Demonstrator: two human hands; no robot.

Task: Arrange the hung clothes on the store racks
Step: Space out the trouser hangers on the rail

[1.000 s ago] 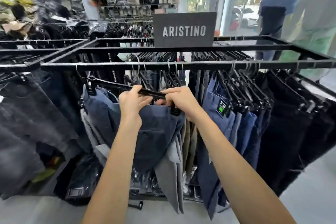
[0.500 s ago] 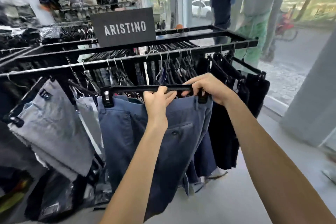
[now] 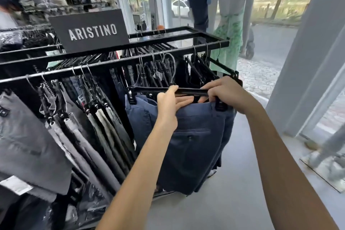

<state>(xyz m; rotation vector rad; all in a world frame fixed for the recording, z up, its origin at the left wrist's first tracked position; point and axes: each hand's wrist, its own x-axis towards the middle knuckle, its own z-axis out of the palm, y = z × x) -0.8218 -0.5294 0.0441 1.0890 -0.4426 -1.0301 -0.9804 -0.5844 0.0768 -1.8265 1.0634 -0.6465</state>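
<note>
On a pale grey shop floor (image 3: 233,183) beside street-facing glass, both the left hand (image 3: 169,103) and right hand (image 3: 223,92) grip a black clip hanger (image 3: 188,91) carrying navy trousers (image 3: 194,136), held just before the black rack (image 3: 112,63) under its ARISTINO sign (image 3: 89,31).

I had just one view, from the wide-angle camera worn on the person's head. It looked forward and down along both forearms, close over the rack (image 3: 115,61) of hung trousers, angled toward the shop window (image 3: 270,5) at right. With no second view, nothing was shared.
</note>
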